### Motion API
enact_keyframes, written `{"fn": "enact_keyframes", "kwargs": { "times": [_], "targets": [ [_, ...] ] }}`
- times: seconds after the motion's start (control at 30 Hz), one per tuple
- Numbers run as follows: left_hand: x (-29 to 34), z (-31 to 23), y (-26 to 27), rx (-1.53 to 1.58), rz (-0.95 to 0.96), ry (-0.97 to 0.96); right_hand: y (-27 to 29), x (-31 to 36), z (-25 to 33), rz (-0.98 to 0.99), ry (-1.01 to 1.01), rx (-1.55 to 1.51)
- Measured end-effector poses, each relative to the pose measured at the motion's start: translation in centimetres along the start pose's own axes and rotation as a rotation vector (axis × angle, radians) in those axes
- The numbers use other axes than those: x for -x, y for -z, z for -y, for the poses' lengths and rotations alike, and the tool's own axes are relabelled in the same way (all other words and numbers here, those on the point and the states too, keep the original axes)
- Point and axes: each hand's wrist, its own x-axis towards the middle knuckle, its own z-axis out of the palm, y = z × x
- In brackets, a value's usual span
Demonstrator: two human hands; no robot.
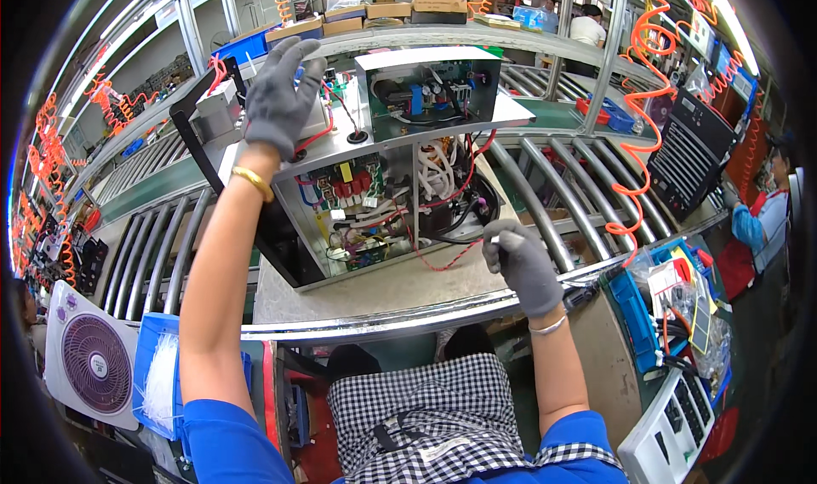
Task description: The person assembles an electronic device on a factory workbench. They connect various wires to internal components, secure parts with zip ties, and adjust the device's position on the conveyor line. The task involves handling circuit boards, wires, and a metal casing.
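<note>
An electrical unit with an open metal chassis (298, 284) stands in front of me, full of wires, boards and red parts. Upright on its top is a circuit board (430, 97) with blue and black parts. My left hand (285, 97), in a grey glove, is raised over the left of the chassis top, its fingers stretched and apart. Beside it runs a red wire (322, 137). In front of the chassis's right side, my gloved right hand (521, 267) is closed in a pinch on a small white connector (496, 240). Thin twisted red wires (442, 267) lead from there toward the chassis.
Roller conveyors (566, 203) run on both sides of the work board (383, 301). An orange coiled hose (634, 152) hangs at right, near a black panel (694, 156) and a co-worker (762, 224). A blue bin (634, 322) stands right; a fan (89, 360) and blue tray (157, 369) stand left.
</note>
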Motion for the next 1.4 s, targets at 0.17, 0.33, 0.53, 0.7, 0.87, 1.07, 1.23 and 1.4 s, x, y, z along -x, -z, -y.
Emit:
{"fn": "enact_keyframes", "kwargs": {
  "times": [0.17,0.33,0.53,0.7,0.87,1.07,1.23,1.4],
  "targets": [
    [3.6,-9.0,2.2,0.301,0.079,-0.212,-4.1,-0.6,4.1,0.136,0.139,-0.004],
    [8.9,-14.4,4.4,0.509,0.364,-0.22,-8.1,-1.2,3.0,0.156,0.09,-0.036],
    [12.4,-15.4,5.2,1.115,0.721,0.817,-10.7,-1.4,0.1,0.001,0.483,0.656],
    [12.6,-14.0,4.2,1.021,0.533,0.716,-12.1,-3.3,0.0,-0.116,0.703,0.865],
    [10.6,-13.3,3.7,1.23,0.583,0.853,-11.2,-4.9,-1.4,-0.068,0.507,0.62],
    [7.9,-11.5,3.6,1.27,0.812,0.833,-11.3,-6.4,-0.7,-0.099,0.526,0.359],
    [4.8,-6.7,2.5,-0.096,0.517,0.073,-9.2,-8.1,0.0,0.026,0.208,0.282],
    [4.4,-4.0,0.8,-0.398,0.428,-0.322,-7.6,-12.5,-4.8,-0.06,0.214,0.549]
  ]
}}
